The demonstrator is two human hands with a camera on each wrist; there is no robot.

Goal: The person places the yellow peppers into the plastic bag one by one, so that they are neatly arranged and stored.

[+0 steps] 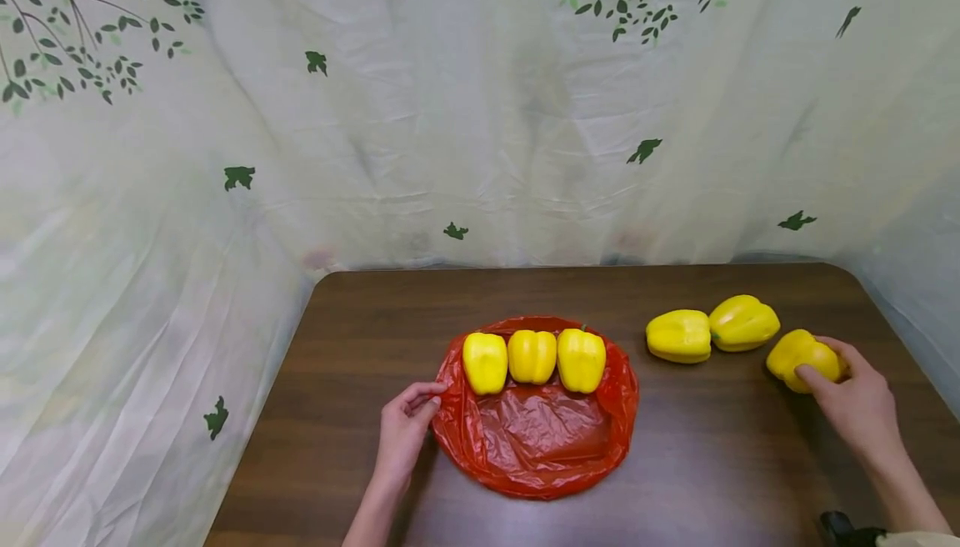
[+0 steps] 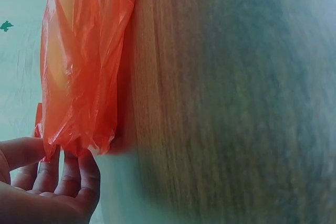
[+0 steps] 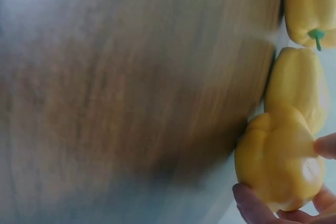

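Three yellow peppers, a left one, a middle one and a right one, stand in a row at the back of a red plastic bag with its rim rolled open. My left hand pinches the bag's left rim between thumb and fingers; the left wrist view shows the red film above that hand. At the far right my right hand grips another yellow pepper, seen in the right wrist view as the nearest pepper between thumb and fingers.
Two more yellow peppers, one beside the other, lie touching on the brown table, between the bag and my right hand. A pale curtain with leaf prints hangs behind the table. Something black shows near my right wrist.
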